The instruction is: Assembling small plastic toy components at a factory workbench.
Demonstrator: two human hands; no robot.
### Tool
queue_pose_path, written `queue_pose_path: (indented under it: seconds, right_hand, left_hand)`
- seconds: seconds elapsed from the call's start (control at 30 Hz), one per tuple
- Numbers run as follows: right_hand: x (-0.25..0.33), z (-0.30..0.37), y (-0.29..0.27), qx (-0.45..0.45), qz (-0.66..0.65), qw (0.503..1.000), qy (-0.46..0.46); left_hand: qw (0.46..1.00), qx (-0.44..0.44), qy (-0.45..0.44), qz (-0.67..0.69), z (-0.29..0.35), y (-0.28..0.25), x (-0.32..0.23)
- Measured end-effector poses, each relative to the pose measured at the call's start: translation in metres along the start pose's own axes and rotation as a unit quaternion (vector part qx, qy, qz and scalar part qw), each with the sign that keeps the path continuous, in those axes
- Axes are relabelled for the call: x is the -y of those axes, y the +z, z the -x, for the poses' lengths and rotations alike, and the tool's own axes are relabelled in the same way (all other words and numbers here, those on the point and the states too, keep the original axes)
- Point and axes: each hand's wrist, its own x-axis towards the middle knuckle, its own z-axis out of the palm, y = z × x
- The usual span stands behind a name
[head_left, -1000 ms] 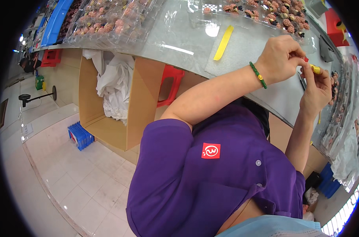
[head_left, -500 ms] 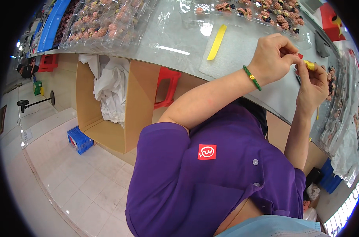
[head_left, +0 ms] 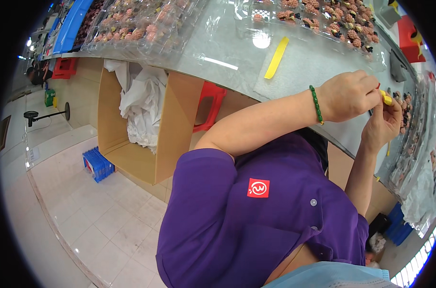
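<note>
My left hand [head_left: 348, 96], its wrist in a green beaded bracelet [head_left: 316, 104], is closed in a pinch over the table's right part. A small red piece [head_left: 378, 86] shows at its fingertips. Facing it, my right hand [head_left: 383, 122] has its fingers bent together around a small yellow piece [head_left: 386, 98]. The fingertips of both hands meet or nearly meet there, and the left hand hides part of what lies between them. Left of the hands, a flat yellow strip [head_left: 277, 57] lies across the edge of a white cloth-like sheet [head_left: 299, 72].
Clear plastic trays of pink knobbly pieces stand at the back left [head_left: 131, 29], back [head_left: 340, 21] and right [head_left: 410, 139]. A dark grey cloth [head_left: 397, 67] and a red container [head_left: 410, 41] are at the far right. Below the table are a cardboard box [head_left: 179, 125] and red stool [head_left: 211, 105].
Both hands have moved slightly down and right in the picture, and my left hand has turned so its back covers more of the fingertips. The whole scene has shifted a little to the right.
</note>
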Motion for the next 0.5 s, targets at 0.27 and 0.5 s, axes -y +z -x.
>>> queue_pose_path:
  seconds: [0.27, 0.5]
  right_hand:
    - [-0.0023, 0.0, -0.0029, -0.003, -0.013, 1.0, -0.016]
    - [0.0076, 0.0005, 0.0055, 0.014, 0.021, 1.0, -0.016]
  left_hand:
    - [0.994, 0.015, 0.1, -0.042, -0.0081, -0.0062, 0.0077]
    - [0.992, -0.058, -0.026, 0.109, -0.0073, -0.007, 0.0073]
